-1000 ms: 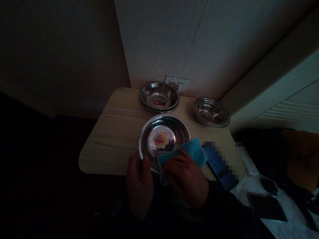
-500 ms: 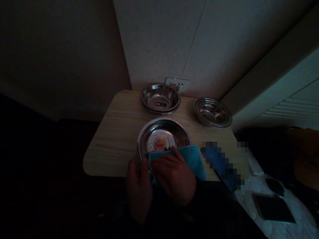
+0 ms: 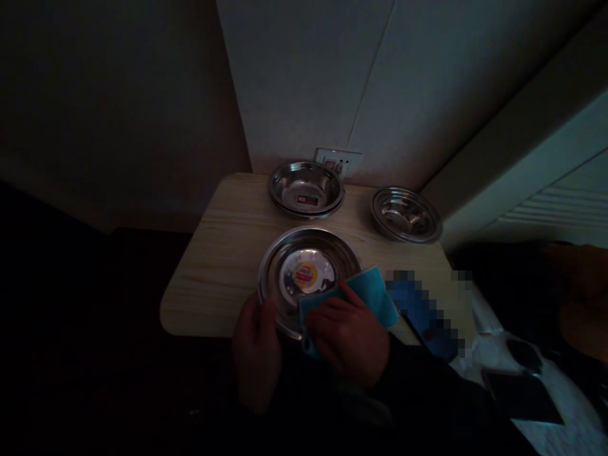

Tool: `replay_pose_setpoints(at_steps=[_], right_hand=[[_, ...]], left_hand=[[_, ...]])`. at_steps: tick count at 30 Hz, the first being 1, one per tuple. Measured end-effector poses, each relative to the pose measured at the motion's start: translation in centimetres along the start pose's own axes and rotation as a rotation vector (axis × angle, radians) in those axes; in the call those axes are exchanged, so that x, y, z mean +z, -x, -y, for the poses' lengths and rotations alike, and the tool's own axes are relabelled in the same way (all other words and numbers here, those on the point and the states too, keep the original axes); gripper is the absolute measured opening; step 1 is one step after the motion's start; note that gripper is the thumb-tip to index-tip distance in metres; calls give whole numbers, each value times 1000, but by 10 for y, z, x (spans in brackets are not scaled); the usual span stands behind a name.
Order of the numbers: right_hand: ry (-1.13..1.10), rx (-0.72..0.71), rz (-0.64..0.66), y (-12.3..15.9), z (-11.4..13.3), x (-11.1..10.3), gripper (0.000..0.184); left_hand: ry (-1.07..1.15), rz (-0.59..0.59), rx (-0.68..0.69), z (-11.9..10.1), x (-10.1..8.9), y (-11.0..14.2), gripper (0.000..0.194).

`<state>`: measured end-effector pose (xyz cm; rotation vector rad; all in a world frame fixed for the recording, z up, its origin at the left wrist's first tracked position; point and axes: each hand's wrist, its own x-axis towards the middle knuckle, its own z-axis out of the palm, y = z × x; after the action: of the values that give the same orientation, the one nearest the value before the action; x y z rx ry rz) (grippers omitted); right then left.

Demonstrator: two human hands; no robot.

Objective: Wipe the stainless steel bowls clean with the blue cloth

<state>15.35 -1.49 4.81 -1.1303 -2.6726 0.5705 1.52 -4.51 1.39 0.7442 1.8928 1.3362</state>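
Note:
A steel bowl (image 3: 304, 250) with a yellow and red sticker in its bottom lies at the near edge of a small wooden table (image 3: 223, 253). My left hand (image 3: 256, 348) grips the bowl's near left rim, thumb on top. My right hand (image 3: 349, 332) presses a folded blue cloth (image 3: 375, 294) against the bowl's near right side, fingers curled over the cloth.
Two more stacks of steel bowls stand at the back of the table, one in the middle (image 3: 305, 188) and one at the right (image 3: 405, 214). A wall socket (image 3: 338, 159) sits behind them. Right of the table lie a blue object (image 3: 427, 316) and dark flat things (image 3: 520, 392).
My right hand slid the blue cloth left along the bowl's near rim, then back to the right side. The left hand kept its hold on the rim.

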Motion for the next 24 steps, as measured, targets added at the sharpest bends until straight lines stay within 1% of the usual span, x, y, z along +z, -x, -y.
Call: replay_pose_setpoints(at_steps=[2,4,6,9,10,12,14,16,17,19,21,24], right_hand=[[72,-13,23,11,-12,-12,12],[105,-6,-37,24,-26,-23,14],[77,27,-166,35,-39,-33,16],[-20,132,-387,46,-50,-39,15],[-44,162,-438,48,-51,-39,14],[-70,180,-485,51,-51,-36,12],[-69,152,-482,51,-47,-29,11],[-52,107,-470,51,-42,-22,12],[-40,83,-462,51,-40,-18,13],[-17,26,-437,50,-35,-12,15],[4,-14,-388,49,-30,-8,17],[10,-10,-323,42,-22,-6,15]], left_hand=[[-6,29,7,-2,-1,-5,32],[1,78,-18,-5,-1,-10,33],[10,122,-70,-7,-2,-16,35],[28,150,-130,-8,-3,-23,38],[37,147,-132,-8,-3,-24,39],[60,132,-120,-7,-4,-24,42],[78,113,-125,-6,-5,-18,43],[95,107,-178,-4,-5,-9,44],[103,113,-218,-3,-5,-4,45],[114,161,-268,1,-4,5,46],[116,212,-276,4,-2,11,45],[129,234,-248,5,1,13,40]])
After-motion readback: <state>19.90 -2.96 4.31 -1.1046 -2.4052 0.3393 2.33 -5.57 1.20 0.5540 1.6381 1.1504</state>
